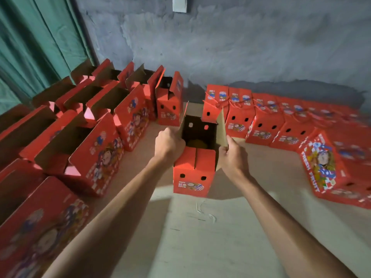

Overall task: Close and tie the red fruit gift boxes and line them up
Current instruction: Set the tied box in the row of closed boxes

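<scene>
An open red fruit gift box (192,173) stands on the floor in the middle, its two long flaps upright and its brown inside showing. My left hand (169,143) grips the left flap at its base. My right hand (232,153) grips the lower edge of the right flap. Something yellowish lies dimly at the bottom of the box. Several open red boxes (96,149) crowd the left side. A row of closed boxes tied with red cord (265,119) runs along the wall at the right.
A closed red box (325,169) lies on its side at the right. A grey concrete wall (220,47) stands behind, with a green curtain (36,41) at the left. Pale cardboard sheeting (200,227) covers the floor in front of me.
</scene>
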{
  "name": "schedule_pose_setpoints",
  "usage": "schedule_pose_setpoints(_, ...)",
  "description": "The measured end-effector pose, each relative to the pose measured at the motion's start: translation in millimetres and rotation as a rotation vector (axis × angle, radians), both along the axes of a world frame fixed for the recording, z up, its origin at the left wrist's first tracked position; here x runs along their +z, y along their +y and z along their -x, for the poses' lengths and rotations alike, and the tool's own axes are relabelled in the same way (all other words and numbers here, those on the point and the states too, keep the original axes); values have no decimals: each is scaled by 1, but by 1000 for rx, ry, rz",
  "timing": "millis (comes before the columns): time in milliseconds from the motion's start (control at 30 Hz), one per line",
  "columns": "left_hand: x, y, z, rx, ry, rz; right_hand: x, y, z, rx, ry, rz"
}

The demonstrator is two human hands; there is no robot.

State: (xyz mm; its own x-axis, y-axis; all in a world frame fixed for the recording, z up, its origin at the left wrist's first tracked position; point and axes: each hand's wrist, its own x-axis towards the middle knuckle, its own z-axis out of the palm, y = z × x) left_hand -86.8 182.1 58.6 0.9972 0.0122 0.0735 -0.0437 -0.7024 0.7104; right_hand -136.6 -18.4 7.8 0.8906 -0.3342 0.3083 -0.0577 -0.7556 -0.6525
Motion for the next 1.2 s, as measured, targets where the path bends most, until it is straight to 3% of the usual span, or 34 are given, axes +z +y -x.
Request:
schedule_pose_setpoints(333,-40,-143,184,-157,36,-50,-24,-162,198,-25,18,-24)
schedule_pose_setpoints(600,-57,-193,261,-159,122,-82,-42,-235,267,43,42,-19)
schedule_pose_setpoints(667,-58,-198,258,-199,138,-238,-49,-236,276,-12,14,-95)
schedule_pose_setpoints(733,-58,-199,247,-220,124,-540,-60,-225,283,-111,11,-238)
schedule_pose_setpoints(800,-61,-199,230,-264,134,-780,-75,-209,288,-232,110,-417)
schedule_pose_setpoints(867,-72,-202,212,-305,149,-876,-93,-193,293,-325,264,-578)
schedule_pose_setpoints(967,-90,-207,188,-354,119,-845,-111,-171,296,-421,388,-696)
schedule_pose_setpoints(1200,-122,-216,113,-394,19,-481,-115,-155,275,-564,423,-891)
